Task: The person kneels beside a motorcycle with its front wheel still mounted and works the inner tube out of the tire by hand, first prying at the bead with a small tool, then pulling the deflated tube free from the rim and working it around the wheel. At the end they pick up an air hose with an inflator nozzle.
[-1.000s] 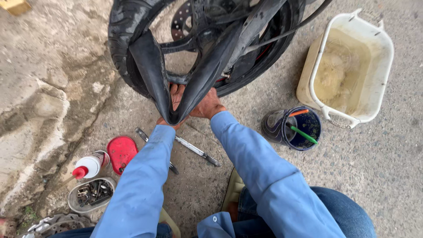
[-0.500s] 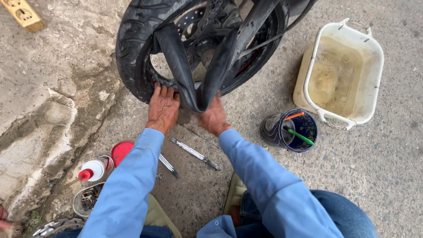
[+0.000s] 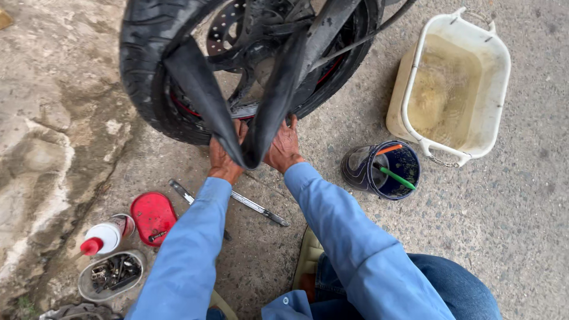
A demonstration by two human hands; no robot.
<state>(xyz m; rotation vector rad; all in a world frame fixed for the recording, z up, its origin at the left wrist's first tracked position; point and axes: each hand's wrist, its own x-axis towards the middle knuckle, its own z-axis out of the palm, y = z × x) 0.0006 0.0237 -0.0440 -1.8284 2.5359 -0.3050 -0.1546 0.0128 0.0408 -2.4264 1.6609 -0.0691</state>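
A black motorcycle tyre (image 3: 139,71) on its wheel stands on the concrete ahead of me. A loop of black inner tube (image 3: 204,101) hangs out of the wheel toward me. My left hand (image 3: 222,160) grips the left side of the loop near its bottom bend. My right hand (image 3: 284,148) presses and holds the right side of the loop. Both sleeves are light blue. A brake disc (image 3: 222,29) and spokes show inside the rim.
A white plastic tub of murky water (image 3: 450,89) sits to the right. A dark tin with tools (image 3: 385,169) stands beside it. Two metal tyre levers (image 3: 261,208) lie below my hands. A red lid (image 3: 152,214), a red-capped bottle (image 3: 104,237) and a tray of small parts (image 3: 112,274) lie at lower left.
The view has shifted and closed in on the wheel. Both hands have moved together on the bottom bend of the tube loop, which now hangs lower toward me.
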